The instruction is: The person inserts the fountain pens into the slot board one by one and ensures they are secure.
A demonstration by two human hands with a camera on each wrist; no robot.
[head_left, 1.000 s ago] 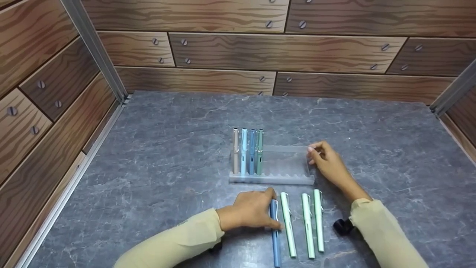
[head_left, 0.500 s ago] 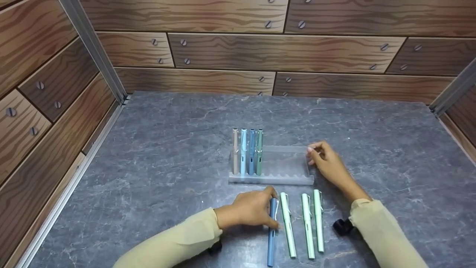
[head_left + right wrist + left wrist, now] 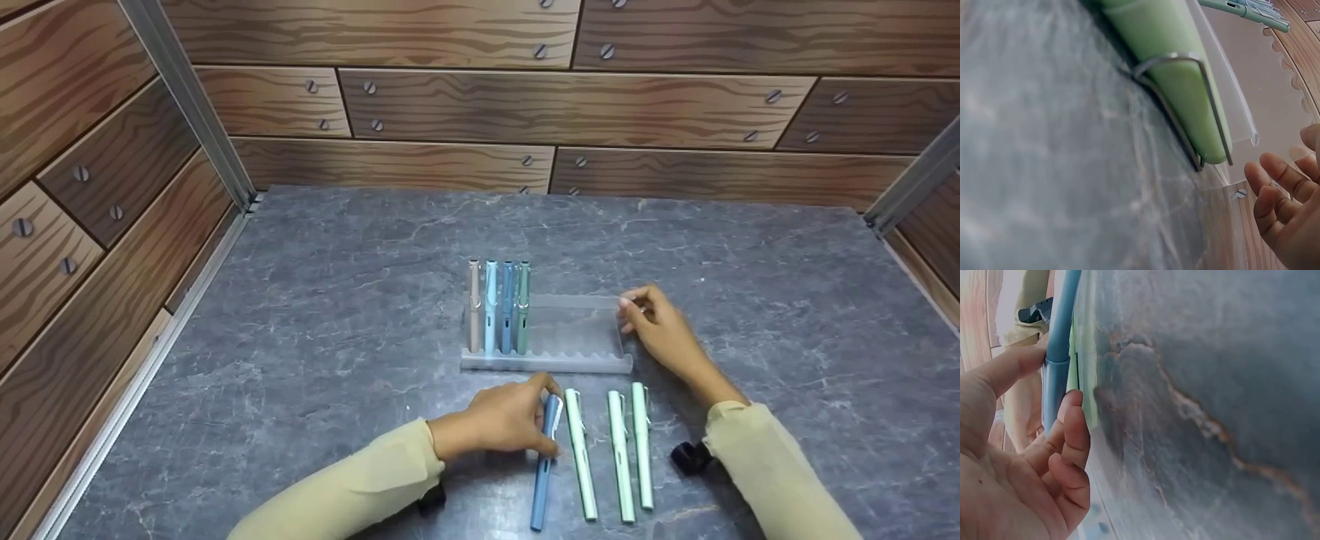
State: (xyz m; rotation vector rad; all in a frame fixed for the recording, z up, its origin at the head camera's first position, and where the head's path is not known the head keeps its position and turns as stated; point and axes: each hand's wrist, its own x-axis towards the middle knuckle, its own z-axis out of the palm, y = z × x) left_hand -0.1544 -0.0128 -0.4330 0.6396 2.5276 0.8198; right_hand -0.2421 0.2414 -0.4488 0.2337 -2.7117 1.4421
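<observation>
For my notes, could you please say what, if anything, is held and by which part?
The left hand pinches the slim, glossy blue pen by its capped end. Whether the right hand grips the clear plastic rack is unclear.

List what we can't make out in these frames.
Left wrist: one end of held blue pen, cut off by top edge.
Right wrist: one end of near green pen, cut off by top edge.
Head: black object, partly hidden by the left sleeve.
Head: white speck on the table, too small to identify.
</observation>
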